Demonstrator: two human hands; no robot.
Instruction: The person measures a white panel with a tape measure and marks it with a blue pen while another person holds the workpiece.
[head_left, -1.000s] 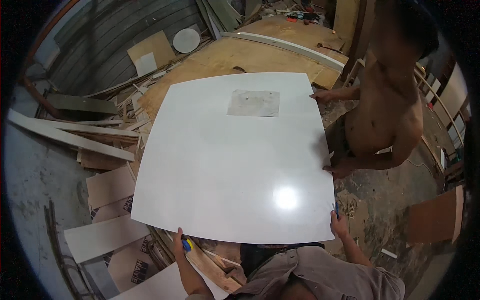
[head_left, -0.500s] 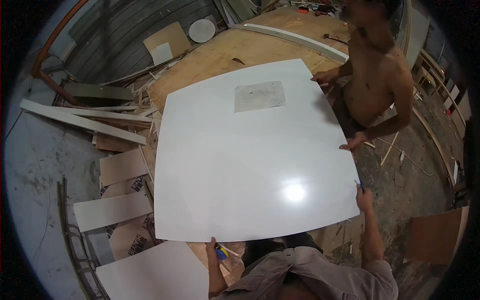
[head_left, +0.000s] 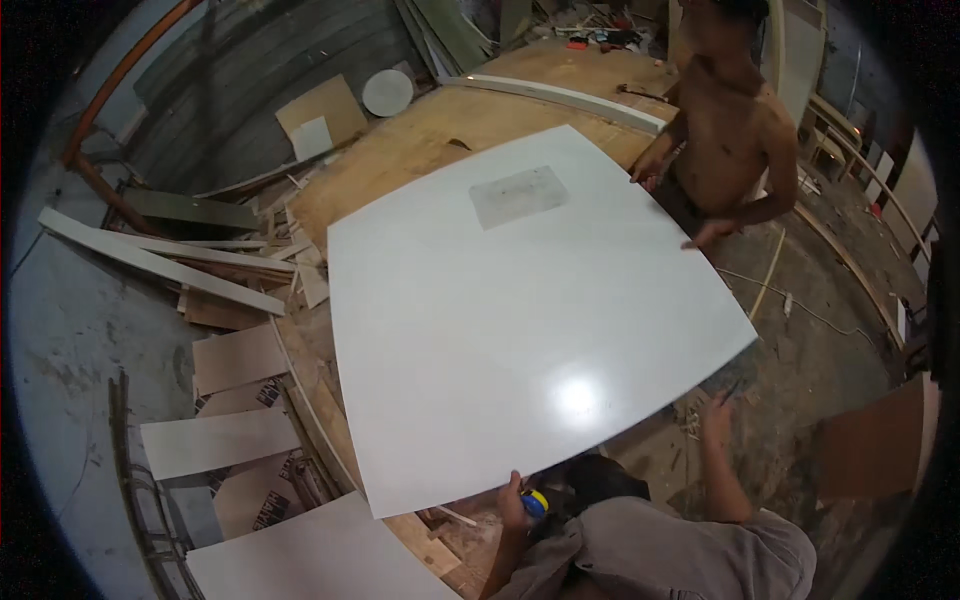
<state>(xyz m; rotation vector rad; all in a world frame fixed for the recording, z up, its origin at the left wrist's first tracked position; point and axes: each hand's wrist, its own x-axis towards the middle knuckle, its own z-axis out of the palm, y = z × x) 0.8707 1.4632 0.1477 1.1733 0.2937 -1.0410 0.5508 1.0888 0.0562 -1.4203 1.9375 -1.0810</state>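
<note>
1. While the left hand [head_left: 514,508] is clasping a tape measure [head_left: 536,502], its thumb is touching the white panel [head_left: 520,320].
2. Apart from the panel, the right hand [head_left: 717,418] is gripping a slim tool [head_left: 731,391].
3. Already over the wooden platform [head_left: 400,158], the panel is lying askew; what is left is not showing.
4. Its glossy face is gleaming and bearing a grey patch [head_left: 518,197].

White panel [head_left: 500,320], underside hidden
</note>
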